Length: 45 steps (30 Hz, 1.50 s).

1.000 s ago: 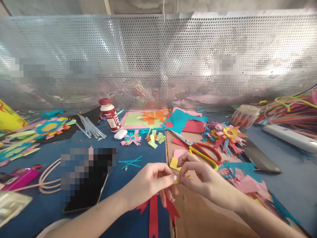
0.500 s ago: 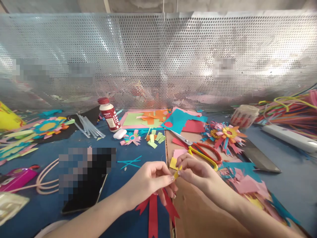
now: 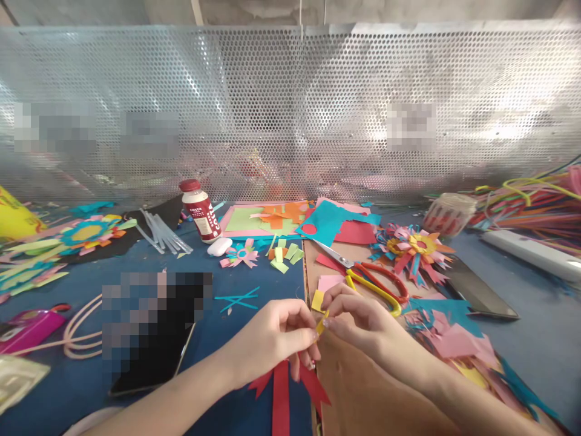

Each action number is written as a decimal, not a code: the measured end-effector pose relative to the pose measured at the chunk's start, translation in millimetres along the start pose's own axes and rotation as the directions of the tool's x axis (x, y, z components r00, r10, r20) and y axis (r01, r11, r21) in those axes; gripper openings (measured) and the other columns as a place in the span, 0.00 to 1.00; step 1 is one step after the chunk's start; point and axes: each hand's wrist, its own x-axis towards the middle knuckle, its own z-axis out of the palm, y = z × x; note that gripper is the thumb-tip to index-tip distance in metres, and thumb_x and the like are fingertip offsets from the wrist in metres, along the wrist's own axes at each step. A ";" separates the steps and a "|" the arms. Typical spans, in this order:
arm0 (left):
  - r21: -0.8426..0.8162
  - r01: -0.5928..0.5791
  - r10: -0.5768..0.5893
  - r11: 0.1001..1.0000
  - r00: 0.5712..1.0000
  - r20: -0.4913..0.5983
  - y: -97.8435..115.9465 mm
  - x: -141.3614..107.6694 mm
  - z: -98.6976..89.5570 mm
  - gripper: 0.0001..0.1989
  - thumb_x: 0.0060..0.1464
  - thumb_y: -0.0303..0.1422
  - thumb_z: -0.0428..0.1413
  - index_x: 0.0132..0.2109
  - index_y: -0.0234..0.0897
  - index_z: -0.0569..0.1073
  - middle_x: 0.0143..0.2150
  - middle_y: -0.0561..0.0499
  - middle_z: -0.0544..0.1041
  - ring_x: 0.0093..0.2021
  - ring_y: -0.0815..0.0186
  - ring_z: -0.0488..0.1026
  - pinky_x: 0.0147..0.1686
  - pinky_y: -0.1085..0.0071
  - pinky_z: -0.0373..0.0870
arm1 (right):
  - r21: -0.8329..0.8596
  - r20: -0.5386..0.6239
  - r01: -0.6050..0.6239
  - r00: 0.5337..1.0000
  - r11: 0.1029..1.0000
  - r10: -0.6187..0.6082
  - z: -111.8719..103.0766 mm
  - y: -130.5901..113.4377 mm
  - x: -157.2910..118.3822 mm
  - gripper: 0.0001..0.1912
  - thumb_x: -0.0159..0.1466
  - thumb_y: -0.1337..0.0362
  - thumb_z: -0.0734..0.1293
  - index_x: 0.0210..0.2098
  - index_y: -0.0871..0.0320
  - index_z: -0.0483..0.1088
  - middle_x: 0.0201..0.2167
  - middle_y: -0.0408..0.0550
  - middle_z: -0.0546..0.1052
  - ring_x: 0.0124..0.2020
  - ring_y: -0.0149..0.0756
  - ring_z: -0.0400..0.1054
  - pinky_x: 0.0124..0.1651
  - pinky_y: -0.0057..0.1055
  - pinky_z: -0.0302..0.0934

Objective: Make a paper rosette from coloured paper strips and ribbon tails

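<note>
Between the fingertips of both hands is a small yellow paper strip [image 3: 322,324]. My left hand [image 3: 285,334] pinches its lower end with thumb and curled fingers. At the upper end, my right hand [image 3: 356,315] grips it with thumb and forefinger. Red paper strips [image 3: 280,399] with notched ends lie below my left hand, partly hidden by it. Just beyond the hands are a yellow paper square [image 3: 317,300] and a pink paper piece [image 3: 330,282]. Scissors [image 3: 363,274] with red and yellow handles lie beyond my right hand.
A drink bottle [image 3: 201,212] stands at the back beside a white case [image 3: 219,246]. To the left lies a black phone [image 3: 158,339]; paper flowers [image 3: 420,245] and paper scraps [image 3: 458,339] are at the right. A hot glue stick bundle [image 3: 166,232] sits back left. A perforated metal panel [image 3: 272,109] closes the rear.
The yellow strip has tilted slightly and shifted a little down and left between the fingertips. Both hands stay close together, with my left fingers curled a bit more.
</note>
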 end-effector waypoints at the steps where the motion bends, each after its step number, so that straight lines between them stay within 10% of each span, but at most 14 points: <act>1: 0.007 -0.003 0.003 1.000 1.000 0.002 -0.2 0.1 0.1 0.04 0.52 0.30 0.53 0.32 0.33 0.66 0.26 0.51 0.73 0.22 0.71 0.69 0.19 0.77 0.65 | 0.002 -0.001 -0.003 1.000 1.000 0.004 0.4 0.3 0.0 0.09 0.61 0.61 0.63 0.27 0.57 0.66 0.35 0.45 0.67 0.41 0.36 0.63 0.47 0.38 0.56; 25: 0.075 0.056 -0.060 0.996 0.997 0.054 2.5 -4.1 -0.2 0.07 0.50 0.33 0.56 0.31 0.34 0.66 0.30 0.48 0.77 0.27 0.64 0.75 0.17 0.77 0.64 | 0.165 0.133 -0.231 0.969 0.959 0.210 -1.4 -14.8 1.9 0.08 0.55 0.66 0.64 0.20 0.59 0.65 0.20 0.40 0.67 0.25 0.29 0.60 0.30 0.27 0.55; 33: -0.009 -0.006 0.005 1.000 0.991 -0.136 4.2 -2.4 -2.5 0.09 0.50 0.35 0.58 0.29 0.32 0.72 0.24 0.53 0.72 0.20 0.74 0.67 0.19 0.79 0.61 | -0.151 -0.169 0.094 0.978 0.984 -0.119 2.0 -9.2 -5.2 0.13 0.66 0.59 0.55 0.30 0.57 0.64 0.27 0.42 0.66 0.27 0.30 0.60 0.30 0.27 0.57; 37: -0.102 -0.108 0.084 0.989 0.973 -0.213 3.5 -0.8 -1.7 0.07 0.50 0.33 0.59 0.32 0.33 0.74 0.26 0.53 0.71 0.25 0.75 0.67 0.25 0.79 0.64 | -0.337 -0.139 0.206 0.954 0.919 -0.266 11.4 -2.0 -12.7 0.05 0.64 0.64 0.58 0.33 0.57 0.63 0.25 0.41 0.65 0.25 0.29 0.58 0.26 0.26 0.54; 45: -0.166 -0.154 0.118 0.974 0.971 -0.208 1.1 -2.5 2.0 0.04 0.51 0.30 0.58 0.32 0.33 0.71 0.28 0.52 0.74 0.29 0.71 0.71 0.29 0.77 0.69 | -0.327 -0.186 0.203 0.944 0.923 -0.273 24.3 11.5 -11.9 0.03 0.63 0.65 0.59 0.36 0.56 0.64 0.27 0.42 0.66 0.26 0.30 0.60 0.27 0.27 0.58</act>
